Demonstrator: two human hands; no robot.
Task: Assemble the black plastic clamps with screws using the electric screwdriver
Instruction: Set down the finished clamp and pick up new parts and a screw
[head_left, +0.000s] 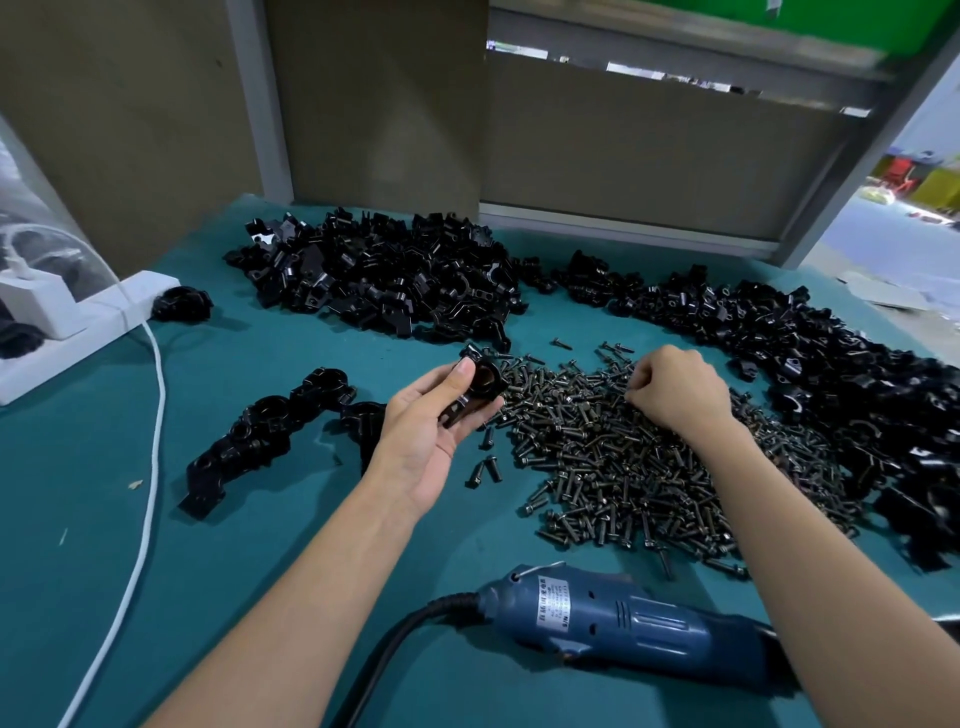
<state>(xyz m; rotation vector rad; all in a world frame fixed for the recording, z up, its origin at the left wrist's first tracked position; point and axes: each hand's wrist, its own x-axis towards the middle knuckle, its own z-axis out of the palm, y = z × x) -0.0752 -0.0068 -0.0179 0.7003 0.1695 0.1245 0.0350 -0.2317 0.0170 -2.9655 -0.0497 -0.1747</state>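
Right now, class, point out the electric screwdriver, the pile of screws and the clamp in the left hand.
electric screwdriver (639, 623): head view, on its blue body.
pile of screws (608, 467): head view, middle of the heap.
clamp (470, 402): head view, on its black body, gripped by the left hand (428, 434).

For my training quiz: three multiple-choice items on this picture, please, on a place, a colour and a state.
1. The electric screwdriver is A) on the table B) on a hook C) in a box
2. The table is A) red B) teal C) white
3. The left hand A) holds a black clamp B) lies flat C) is an empty fist
Answers: A, it lies near the person; B, teal surface; A, fingers curl round the clamp.
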